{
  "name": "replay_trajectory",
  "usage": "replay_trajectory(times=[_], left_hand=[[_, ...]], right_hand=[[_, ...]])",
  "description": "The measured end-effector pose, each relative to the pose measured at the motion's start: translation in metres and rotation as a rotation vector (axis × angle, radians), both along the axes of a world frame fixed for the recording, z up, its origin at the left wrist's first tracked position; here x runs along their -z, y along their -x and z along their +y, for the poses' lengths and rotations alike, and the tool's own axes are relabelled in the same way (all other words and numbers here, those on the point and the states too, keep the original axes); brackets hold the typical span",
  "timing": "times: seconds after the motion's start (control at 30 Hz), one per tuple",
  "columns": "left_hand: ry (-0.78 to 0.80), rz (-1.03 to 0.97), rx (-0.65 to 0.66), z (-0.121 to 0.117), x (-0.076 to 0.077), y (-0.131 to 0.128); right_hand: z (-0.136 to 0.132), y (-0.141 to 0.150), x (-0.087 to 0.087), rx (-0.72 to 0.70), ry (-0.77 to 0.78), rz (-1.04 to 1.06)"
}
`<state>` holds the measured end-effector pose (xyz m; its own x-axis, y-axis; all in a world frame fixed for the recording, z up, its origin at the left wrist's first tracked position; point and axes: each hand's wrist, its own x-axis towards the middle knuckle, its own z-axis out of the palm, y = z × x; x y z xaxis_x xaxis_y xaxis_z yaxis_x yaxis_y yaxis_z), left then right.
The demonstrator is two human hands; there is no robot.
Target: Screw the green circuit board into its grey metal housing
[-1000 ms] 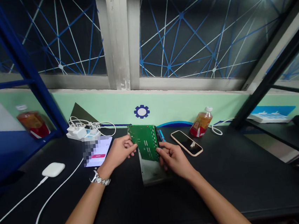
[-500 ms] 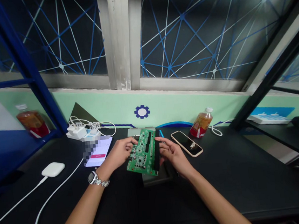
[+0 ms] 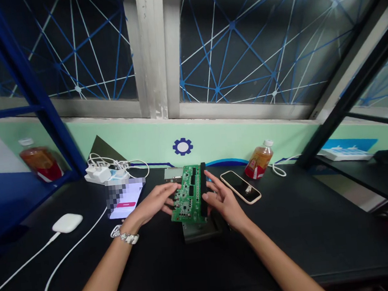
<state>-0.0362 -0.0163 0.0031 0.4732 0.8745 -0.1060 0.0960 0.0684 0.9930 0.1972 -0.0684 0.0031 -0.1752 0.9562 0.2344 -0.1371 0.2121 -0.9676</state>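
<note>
Green circuit board (image 3: 187,194) is being held between the left hand (image 3: 153,202) and the right hand (image 3: 223,202), directly above a grey metal case (image 3: 202,231) lying on the black surface (image 3: 293,245). Compared with half a second earlier, the board is being turned straighter and shifted toward the right hand, so that it is now lining up lengthwise with the case beneath it. Whether the board is touching the case cannot be told from this view. The hands are being kept apart, one on each long side of the board. Fingers of the left hand are being laid along its near edge, while those of the right hand are being spread against a black connector strip (image 3: 203,189) on the opposite edge. Whether the board is being gripped or only steadied cannot be told. A metal-link watch (image 3: 124,238) is being worn on the left wrist. Beyond the right hand, a smartphone in a tan case (image 3: 241,186) is lying face up, and a plastic bottle of amber drink (image 3: 259,162) is standing. Left of the left hand, a phone with a blurred screen (image 3: 125,200) is lying near a white earbud case (image 3: 67,223) and a power strip with chargers (image 3: 97,175).
</note>
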Motion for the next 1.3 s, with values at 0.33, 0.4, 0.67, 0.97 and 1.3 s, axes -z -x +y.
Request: replay_trajectory(times=[0.33, 0.4, 0.67, 0.97, 1.3], left_hand=[[0.026, -0.133, 0.143, -0.017, 0.007, -0.023], [0.045, -0.212, 0.155, -0.018, 0.011, -0.025], [0.120, -0.395, 0.236, -0.019, 0.015, -0.029], [0.095, -0.418, 0.288, -0.019, 0.014, -0.028], [0.124, -0.512, 0.332, -0.018, 0.019, -0.026]], right_hand=[[-0.022, 0.010, -0.011, -0.187, -0.193, -0.244], [-0.024, 0.011, -0.013, -0.188, -0.214, -0.264], [-0.022, 0.009, -0.006, -0.208, -0.268, -0.251], [-0.021, 0.009, -0.005, -0.240, -0.290, -0.221], [-0.022, 0.008, -0.008, -0.256, -0.273, -0.184]])
